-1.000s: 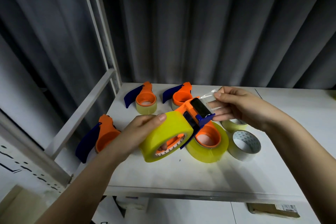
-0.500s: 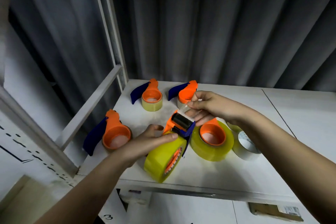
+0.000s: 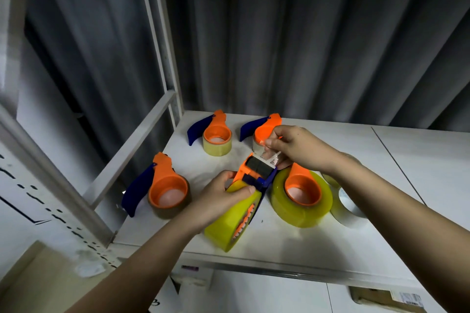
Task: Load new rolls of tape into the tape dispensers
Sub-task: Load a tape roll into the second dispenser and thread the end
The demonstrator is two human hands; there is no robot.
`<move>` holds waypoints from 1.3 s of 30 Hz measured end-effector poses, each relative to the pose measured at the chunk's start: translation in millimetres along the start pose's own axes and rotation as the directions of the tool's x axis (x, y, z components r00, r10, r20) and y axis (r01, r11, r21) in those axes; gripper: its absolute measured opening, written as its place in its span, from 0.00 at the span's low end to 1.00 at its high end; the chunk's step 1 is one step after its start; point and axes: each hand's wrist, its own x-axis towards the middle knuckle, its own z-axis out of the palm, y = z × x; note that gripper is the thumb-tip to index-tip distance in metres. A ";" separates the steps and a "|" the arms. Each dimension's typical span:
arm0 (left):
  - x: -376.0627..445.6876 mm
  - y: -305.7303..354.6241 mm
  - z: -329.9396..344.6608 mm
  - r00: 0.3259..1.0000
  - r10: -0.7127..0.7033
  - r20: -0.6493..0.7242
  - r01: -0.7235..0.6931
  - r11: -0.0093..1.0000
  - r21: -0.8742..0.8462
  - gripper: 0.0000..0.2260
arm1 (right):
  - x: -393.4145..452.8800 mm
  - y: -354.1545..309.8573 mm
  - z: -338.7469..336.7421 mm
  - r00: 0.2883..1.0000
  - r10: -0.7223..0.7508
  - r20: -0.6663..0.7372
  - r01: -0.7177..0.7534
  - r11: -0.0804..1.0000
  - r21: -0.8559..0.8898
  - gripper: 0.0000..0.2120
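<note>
My left hand (image 3: pixel 218 201) grips a fat yellow tape roll (image 3: pixel 229 226) mounted on an orange and blue dispenser (image 3: pixel 256 173), held just above the white shelf (image 3: pixel 330 244). My right hand (image 3: pixel 295 147) pinches the loose clear tape end (image 3: pixel 269 157) over the dispenser's black roller at its head. A second dispenser with a big yellow roll (image 3: pixel 302 198) lies flat right beside it.
Three more orange and blue dispensers lie on the shelf: front left (image 3: pixel 162 188), back left (image 3: pixel 216 137), back middle (image 3: pixel 262 127). A loose clear roll (image 3: pixel 348 206) sits at the right. Shelf uprights (image 3: pixel 162 58) stand left, a corrugated wall behind, a box (image 3: pixel 386 298) below.
Both hands brought the dispenser down and toward me, close to the shelf. My right hand moved left over the dispenser head, still holding the tape end.
</note>
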 end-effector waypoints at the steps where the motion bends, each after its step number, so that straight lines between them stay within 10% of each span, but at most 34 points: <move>1: 0.9 0.0 0.4 1.000 -0.004 -0.006 0.004 1.000 0.003 0.17 | -0.5 0.3 0.6 1.000 0.004 -0.004 -0.005 1.000 -0.017 0.10; 11: 1.5 -6.0 0.8 1.000 -0.015 0.005 0.015 1.000 -0.020 0.06 | 0.1 -0.7 2.0 1.000 0.030 -0.003 -0.030 1.000 -0.005 0.09; 30: -3.2 -9.1 7.6 0.997 -0.039 -0.068 0.033 0.996 -0.087 0.31 | 26.6 1.1 2.1 0.995 0.052 0.079 -0.068 0.975 0.212 0.10; 35: -9.0 4.4 -18.3 0.993 -0.119 -0.023 0.120 0.953 0.278 0.36 | 31.4 0.3 -5.0 0.975 0.039 0.218 -0.085 0.975 0.206 0.09; 39: 4.2 30.3 -34.1 0.973 0.146 -0.180 -0.091 0.955 0.284 0.20 | 35.5 -7.2 -8.9 0.953 0.036 0.300 -0.094 0.979 0.182 0.10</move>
